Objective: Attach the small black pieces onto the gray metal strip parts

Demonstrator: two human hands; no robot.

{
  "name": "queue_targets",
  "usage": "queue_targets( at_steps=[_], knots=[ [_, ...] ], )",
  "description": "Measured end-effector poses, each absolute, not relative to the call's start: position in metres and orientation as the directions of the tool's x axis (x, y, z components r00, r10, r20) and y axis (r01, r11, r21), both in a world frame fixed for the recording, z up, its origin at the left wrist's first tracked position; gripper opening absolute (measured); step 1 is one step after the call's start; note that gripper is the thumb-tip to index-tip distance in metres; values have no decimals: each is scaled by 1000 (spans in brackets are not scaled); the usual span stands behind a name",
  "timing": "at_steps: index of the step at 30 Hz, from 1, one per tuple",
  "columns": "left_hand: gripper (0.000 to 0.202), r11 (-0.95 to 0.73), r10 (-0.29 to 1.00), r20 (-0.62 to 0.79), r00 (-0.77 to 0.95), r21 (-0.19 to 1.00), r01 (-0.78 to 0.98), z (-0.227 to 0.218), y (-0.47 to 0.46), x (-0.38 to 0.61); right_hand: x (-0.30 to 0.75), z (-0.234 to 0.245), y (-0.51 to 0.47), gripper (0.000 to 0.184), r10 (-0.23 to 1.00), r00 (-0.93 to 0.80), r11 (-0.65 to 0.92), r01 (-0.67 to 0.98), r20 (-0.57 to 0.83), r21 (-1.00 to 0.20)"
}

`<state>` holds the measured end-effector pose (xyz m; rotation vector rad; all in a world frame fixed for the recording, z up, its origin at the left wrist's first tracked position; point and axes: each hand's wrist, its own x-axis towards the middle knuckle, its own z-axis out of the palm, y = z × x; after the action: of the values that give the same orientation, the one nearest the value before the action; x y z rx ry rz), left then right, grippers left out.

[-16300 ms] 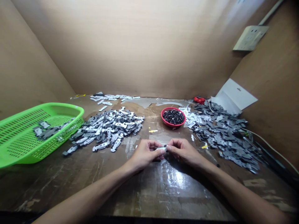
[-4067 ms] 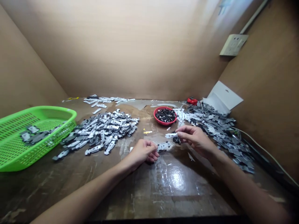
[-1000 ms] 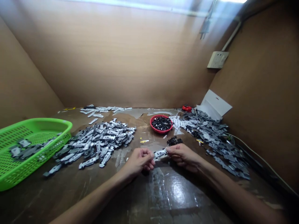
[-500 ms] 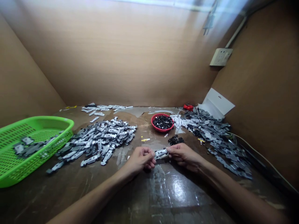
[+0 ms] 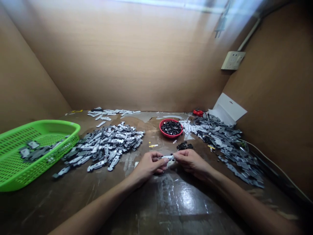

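At the near centre of the brown tabletop (image 5: pixel 53 204), I've got one white car-shaped pc (image 5: pixel 168 157) btwn both hands, small dark bits showing along it. L hand (image 5: pixel 152 164) pinches its left end, thumb on the near side; R hand (image 5: pixel 192 162) pinches the right end btwn thumb + finger. Can't tell from here if the pc clears the surface. Just beyond R hand I see a clump of black parts (image 5: pixel 185 146); farther back, a red basket (image 5: pixel 171 136) full of similar bits. Left: big pile of white/grey pcs (image 5: pixel 105 143), w/ a green basket (image 5: pixel 40 173) beside it, some grey + white pcs inside. Far left, loose white pcs (image 5: pixel 113 112). Right: wide heap of flat grey pcs (image 5: pixel 226 138).
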<state>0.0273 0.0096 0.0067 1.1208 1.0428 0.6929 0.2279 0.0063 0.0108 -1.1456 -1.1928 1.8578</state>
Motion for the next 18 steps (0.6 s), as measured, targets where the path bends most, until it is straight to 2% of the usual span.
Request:
queue_targets(
  at_steps=[8, 16, 18],
  knots=[
    [41, 254, 854, -234, 464, 967, 21, -4, 6, 26, 223, -5, 5, 37, 869, -403, -316, -5, -287, -949],
    [39, 250, 854, -223, 470, 968, 6, -4, 7, 27, 212, -3, -1, 31, 955, -286, -59, 69, -77, -996],
    [39, 239, 857, -218, 467, 971, 15, -3, 7, 26, 212, -5, 1, 31, 948, -298, -81, 101, -108, -992]
  ],
)
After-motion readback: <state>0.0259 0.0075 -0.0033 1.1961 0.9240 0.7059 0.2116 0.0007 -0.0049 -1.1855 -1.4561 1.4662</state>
